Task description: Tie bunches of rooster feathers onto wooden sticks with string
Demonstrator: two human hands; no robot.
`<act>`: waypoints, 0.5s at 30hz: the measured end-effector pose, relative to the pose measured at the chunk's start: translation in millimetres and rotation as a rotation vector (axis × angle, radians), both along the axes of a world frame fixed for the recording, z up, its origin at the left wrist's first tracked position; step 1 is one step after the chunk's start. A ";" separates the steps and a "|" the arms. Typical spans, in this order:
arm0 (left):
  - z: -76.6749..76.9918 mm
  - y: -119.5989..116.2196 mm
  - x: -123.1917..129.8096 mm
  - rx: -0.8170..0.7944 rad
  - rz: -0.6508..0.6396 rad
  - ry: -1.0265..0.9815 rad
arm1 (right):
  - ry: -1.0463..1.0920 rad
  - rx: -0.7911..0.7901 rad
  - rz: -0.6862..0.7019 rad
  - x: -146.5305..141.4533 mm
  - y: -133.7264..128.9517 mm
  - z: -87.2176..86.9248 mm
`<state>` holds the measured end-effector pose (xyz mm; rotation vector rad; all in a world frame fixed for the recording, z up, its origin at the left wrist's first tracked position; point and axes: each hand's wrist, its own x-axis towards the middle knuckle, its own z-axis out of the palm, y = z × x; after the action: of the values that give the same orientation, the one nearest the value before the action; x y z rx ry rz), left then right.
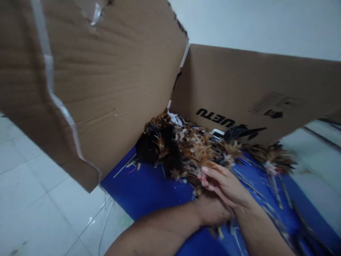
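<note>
Right hand (221, 181): bare, its fingertips pinching a tuft of fine, rust-brown feathers (206, 161). Left hand (214, 210): curling below my right wrist; its palm is facing out of sight, so I cannot tell what its grip is holding.

Seen from my hands:

- Feather pile (195, 144), 11 to 12 o'clock: brown, pointed, ragged, lying on the worktop (157, 192), which is showing smooth and blue.
- Black feathers (166, 145), 10 o'clock: glossy, clumping together.
- White scrap (176, 120), 11 o'clock: thin, crumpled, resting at the pile's far edge.
- White-edged object (218, 133), 12 o'clock: rounded corner, partly hiding among feathers.
- Feather bundle (273, 161), 2 o'clock: bushy, its slim stalks pointing my way.
- Cardboard panel (128, 64), 10 o'clock: standing upright, creased, carrying a shiny pale strip (62, 108).
- Lettered panel (245, 85), 1 o'clock: flat cardboard, bearing upside-down black print.
- Floor (26, 199), 9 o'clock: pale, glossy tile.
</note>
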<state>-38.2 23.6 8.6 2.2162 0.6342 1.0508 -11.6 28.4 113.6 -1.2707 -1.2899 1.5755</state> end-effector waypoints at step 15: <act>22.6 -6.6 -3.5 -0.847 -0.112 -0.401 | -0.014 0.143 -0.411 100.3 -50.1 -42.9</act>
<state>-41.7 17.0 31.2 1.2548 0.6104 0.9005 88.7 -21.6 70.6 -1.3550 -1.0457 1.1666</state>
